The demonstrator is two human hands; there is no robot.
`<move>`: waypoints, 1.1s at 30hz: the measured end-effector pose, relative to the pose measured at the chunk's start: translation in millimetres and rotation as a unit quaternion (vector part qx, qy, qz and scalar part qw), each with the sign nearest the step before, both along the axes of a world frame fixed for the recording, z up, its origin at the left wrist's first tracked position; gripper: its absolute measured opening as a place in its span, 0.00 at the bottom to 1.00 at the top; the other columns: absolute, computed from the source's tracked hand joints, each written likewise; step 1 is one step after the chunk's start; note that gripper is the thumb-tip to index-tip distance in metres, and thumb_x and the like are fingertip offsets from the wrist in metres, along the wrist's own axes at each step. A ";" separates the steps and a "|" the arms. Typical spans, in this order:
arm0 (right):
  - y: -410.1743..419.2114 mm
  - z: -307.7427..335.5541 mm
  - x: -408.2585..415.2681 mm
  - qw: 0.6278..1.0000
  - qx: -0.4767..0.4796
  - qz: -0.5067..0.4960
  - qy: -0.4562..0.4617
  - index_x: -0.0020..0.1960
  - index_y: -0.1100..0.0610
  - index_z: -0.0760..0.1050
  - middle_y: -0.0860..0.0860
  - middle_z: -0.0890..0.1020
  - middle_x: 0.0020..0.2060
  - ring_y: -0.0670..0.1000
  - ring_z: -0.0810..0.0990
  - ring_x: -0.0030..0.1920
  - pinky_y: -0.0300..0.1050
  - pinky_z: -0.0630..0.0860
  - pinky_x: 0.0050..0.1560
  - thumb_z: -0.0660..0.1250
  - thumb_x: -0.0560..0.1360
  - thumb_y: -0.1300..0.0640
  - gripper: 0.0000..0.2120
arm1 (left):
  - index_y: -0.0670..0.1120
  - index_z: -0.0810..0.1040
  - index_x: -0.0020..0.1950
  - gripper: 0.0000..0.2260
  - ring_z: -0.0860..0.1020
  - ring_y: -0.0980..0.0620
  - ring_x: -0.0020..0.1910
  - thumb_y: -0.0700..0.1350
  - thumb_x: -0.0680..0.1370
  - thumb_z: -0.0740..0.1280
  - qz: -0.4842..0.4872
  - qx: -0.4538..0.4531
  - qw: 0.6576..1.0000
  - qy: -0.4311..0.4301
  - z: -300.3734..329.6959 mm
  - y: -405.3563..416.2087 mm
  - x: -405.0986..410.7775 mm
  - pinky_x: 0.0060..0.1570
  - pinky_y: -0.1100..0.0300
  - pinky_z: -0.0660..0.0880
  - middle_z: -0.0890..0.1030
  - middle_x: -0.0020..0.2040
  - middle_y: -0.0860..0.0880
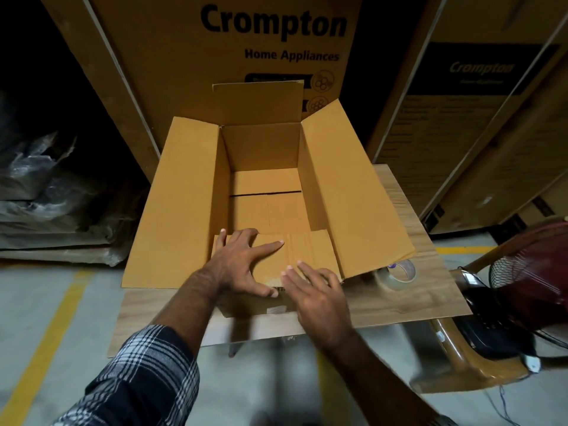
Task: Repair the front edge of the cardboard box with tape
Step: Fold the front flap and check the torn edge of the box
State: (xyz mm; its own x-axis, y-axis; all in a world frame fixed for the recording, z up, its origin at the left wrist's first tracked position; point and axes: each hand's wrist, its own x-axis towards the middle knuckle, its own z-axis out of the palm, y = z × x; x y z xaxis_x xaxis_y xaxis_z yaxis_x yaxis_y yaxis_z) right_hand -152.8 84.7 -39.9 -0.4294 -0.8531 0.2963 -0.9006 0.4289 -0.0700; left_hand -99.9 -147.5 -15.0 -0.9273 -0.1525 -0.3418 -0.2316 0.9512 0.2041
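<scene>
While spread fingers (270,245) press its front flap, the cardboard box (264,186) holds nothing.

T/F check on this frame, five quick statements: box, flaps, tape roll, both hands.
1. The brown cardboard box stands open on the wood-grain table. True.
2. The clear tape roll lies inside the box. False: it lies on the table, to the box's right, partly under the right flap.
3. The left hand rests spread on the near front flap. True.
4. The right hand grips the tape roll. False: its fingers lie straight at the front edge, holding nothing.
5. The far flap is folded shut. False: it stands up.
</scene>
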 end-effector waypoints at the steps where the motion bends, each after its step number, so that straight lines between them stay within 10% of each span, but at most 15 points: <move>1: 3.9 -1.0 -6.3 1.000 0.007 -0.005 0.011 0.65 0.53 0.80 0.49 0.83 0.64 0.53 0.78 0.68 0.54 0.74 0.62 0.55 0.74 0.61 0.24 | 0.72 0.48 0.80 0.51 0.51 0.41 0.81 0.84 0.59 0.56 -0.004 -0.001 1.000 -0.005 0.2 0.2 -0.4 0.75 0.29 0.39 0.52 0.83 0.43; 16: 36.3 -8.3 -50.3 0.995 0.026 -0.033 0.086 0.67 0.48 0.79 0.45 0.81 0.66 0.55 0.68 0.77 0.64 0.63 0.72 0.74 0.72 0.56 0.23 | 0.73 0.47 0.79 0.53 0.52 0.40 0.81 0.86 0.56 0.55 0.020 -0.008 1.000 -0.009 2.0 -2.1 -0.3 0.75 0.29 0.38 0.52 0.82 0.42; 24: 36.6 19.7 -63.2 0.995 0.041 -0.087 0.017 0.65 0.46 0.80 0.45 0.78 0.70 0.57 0.61 0.80 0.64 0.47 0.78 0.58 0.76 0.35 0.26 | 0.73 0.48 0.79 0.50 0.52 0.41 0.81 0.83 0.61 0.63 0.022 0.001 1.000 -0.003 0.0 -2.9 0.6 0.75 0.30 0.37 0.52 0.82 0.44; 33: 23.3 1.9 -33.3 0.998 -0.032 -0.040 0.048 0.56 0.45 0.84 0.43 0.85 0.60 0.52 0.78 0.68 0.57 0.66 0.64 0.68 0.77 0.50 0.10 | 0.73 0.47 0.79 0.50 0.52 0.41 0.81 0.83 0.61 0.61 0.012 -0.013 1.000 -0.011 1.4 -1.3 -0.8 0.75 0.29 0.39 0.52 0.82 0.42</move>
State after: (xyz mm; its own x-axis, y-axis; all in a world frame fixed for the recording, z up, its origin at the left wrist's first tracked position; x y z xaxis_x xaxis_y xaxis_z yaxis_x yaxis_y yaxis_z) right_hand -186.1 108.0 -38.0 -0.4624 -0.7957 0.3912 -0.8677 0.4968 -0.0149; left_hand -100.7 -148.8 -13.7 -0.9156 -0.1843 -0.3573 -0.2589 0.9502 0.1735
